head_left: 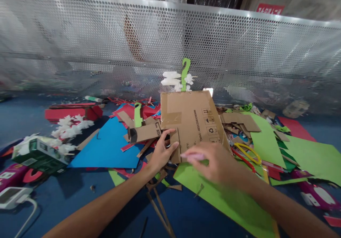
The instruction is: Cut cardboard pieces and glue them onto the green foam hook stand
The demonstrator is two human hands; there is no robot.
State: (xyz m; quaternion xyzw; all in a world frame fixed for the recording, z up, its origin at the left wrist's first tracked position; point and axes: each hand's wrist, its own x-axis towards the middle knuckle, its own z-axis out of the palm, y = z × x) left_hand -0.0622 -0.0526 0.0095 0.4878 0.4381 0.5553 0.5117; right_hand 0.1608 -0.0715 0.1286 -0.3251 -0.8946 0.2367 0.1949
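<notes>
My left hand [160,153] presses a narrow cardboard strip [175,144] onto a larger printed cardboard piece [186,106], thumb and index finger bent over the strip. In my right hand [215,160], slightly blurred, is a pale pink pen [194,156]. The pen's tip is near the strip's lower right edge; whether it touches cannot be made out. Beneath the right hand and forearm lies a light green sheet [226,202]. Beside the left hand are cardboard scraps [146,133] and a blue sheet [106,142].
A perforated metal panel [106,43] runs along the back. Yellow-handled scissors [247,153] lie to the right among paper offcuts. On the left are a dark green box [39,154], white paper shapes [71,126], a red piece [71,113] and a white device with a cable [16,197].
</notes>
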